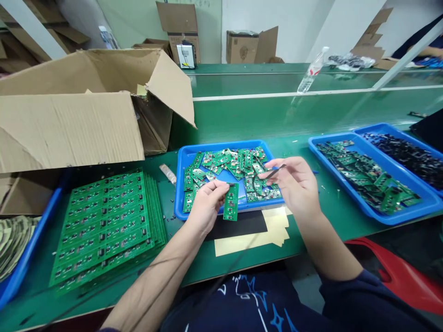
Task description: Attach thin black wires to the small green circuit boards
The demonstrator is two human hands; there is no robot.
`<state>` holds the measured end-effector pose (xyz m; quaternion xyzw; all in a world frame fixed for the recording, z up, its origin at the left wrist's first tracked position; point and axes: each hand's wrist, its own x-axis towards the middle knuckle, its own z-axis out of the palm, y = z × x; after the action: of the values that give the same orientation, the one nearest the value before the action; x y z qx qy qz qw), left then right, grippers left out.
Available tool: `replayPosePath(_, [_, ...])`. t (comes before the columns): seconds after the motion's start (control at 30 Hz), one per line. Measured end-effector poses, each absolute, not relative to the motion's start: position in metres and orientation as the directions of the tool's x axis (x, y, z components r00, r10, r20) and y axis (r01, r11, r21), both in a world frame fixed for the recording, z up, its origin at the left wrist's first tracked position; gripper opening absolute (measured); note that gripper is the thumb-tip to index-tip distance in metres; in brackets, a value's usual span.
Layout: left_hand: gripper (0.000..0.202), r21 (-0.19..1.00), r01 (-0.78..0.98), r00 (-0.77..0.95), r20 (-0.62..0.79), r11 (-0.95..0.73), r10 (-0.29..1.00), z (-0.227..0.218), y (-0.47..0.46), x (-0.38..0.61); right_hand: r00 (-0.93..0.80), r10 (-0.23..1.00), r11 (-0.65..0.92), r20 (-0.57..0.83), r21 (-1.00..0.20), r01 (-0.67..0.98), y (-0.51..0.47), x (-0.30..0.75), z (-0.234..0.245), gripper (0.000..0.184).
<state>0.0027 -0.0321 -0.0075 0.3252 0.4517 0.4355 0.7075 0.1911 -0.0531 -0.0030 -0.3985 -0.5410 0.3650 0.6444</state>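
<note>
In my left hand [210, 203] a small green circuit board [230, 203] is pinched by its upper left edge, upright above the near rim of a blue tray [221, 146]. More small circuit boards [224, 159] lie loosely in that tray. My right hand [294, 180] is raised over the tray's right side, thumb and fingers closed on a thin black strip [275, 172]. A dark curved line runs from the strip's lower end over the boards; whether it is part of the strip I cannot tell.
Stacked green circuit panels [107, 226] stand on the left beneath a large open cardboard box [72, 127]. On the right, one blue tray [367, 210] holds boards, another small black parts [404, 152]. Cream paper [242, 244] lies at the front edge. A plastic bottle [313, 71] stands behind.
</note>
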Motion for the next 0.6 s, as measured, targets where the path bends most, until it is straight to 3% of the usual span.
replayPosePath(0.33, [0.013,0.966,-0.175,0.487,-0.081,0.188,0.869,-0.004,-0.045,0.003,-0.002,0.994,0.109,0.114,-0.958,-0.266,-0.049,0.181,-0.004,0.025])
replayPosePath(0.47, [0.016,0.966,-0.161,0.458,-0.111,0.205,0.882,-0.011,-0.045,0.005,-0.044,0.997,0.051,0.068,-0.947,-0.316,-0.048,0.175,-0.006,0.024])
replayPosePath(0.6, [0.023,0.958,-0.111,0.405,-0.199,0.264,0.892,-0.015,-0.043,0.006,-0.015,0.995,0.088,0.098,-0.945,-0.314,-0.047,0.174,-0.01,0.02])
